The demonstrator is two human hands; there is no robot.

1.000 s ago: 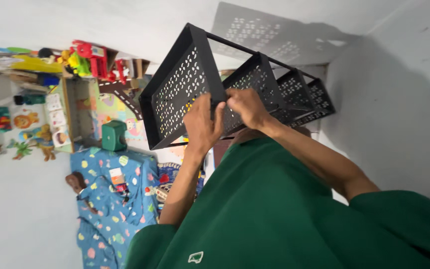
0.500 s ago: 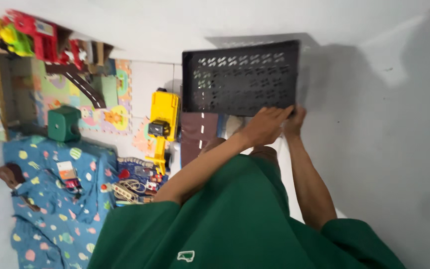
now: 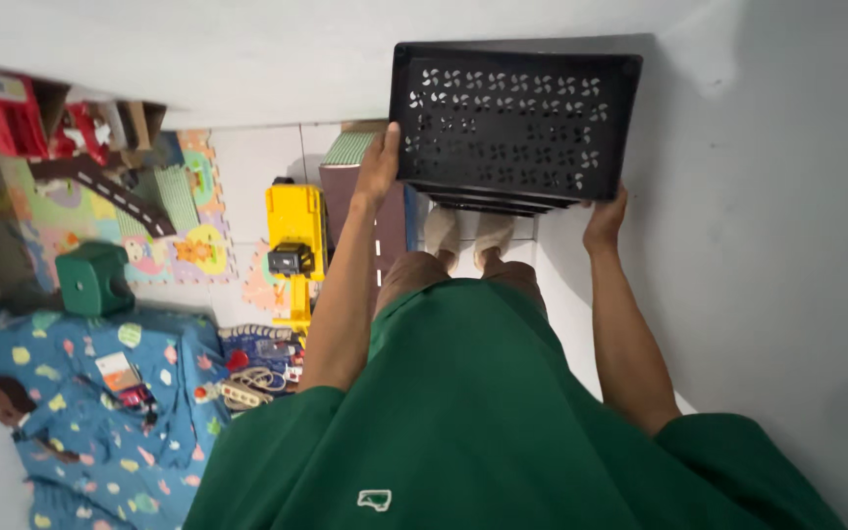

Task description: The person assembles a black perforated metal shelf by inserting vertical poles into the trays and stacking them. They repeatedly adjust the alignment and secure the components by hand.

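The person is standing and looking straight down, holding a black perforated shelf rack [image 3: 514, 123] out in front of the body, seen from above so that its top tray hides the tiers beneath; only their edges are showing along the near side. The rack is sitting close against the grey wall [image 3: 787, 196], in the corner where that wall meets the pale one behind it.

The left hand [image 3: 381, 162] is pressing flat against the rack's left side, palm on the black panel and fingers pointing away from the body along the edge; it is not curled around anything, and the thumb cannot be made out. The left forearm is running nearly straight from the green shirt [image 3: 503, 422] up to the rack.

The right hand [image 3: 607, 218] is gripping the rack's near right corner, fingers tucked under the lower edge and closed on it, the wrist bent back slightly. The right arm is reaching along the wall, elbow close to the body.

Directly below the rack's near edge, the person's two feet [image 3: 467, 234] are showing on the floor. To the left of the rack a yellow toy truck [image 3: 295, 245] is lying on the tiles, and further left of it a green stool [image 3: 93, 278] is standing beside a blue patterned blanket [image 3: 100, 393].
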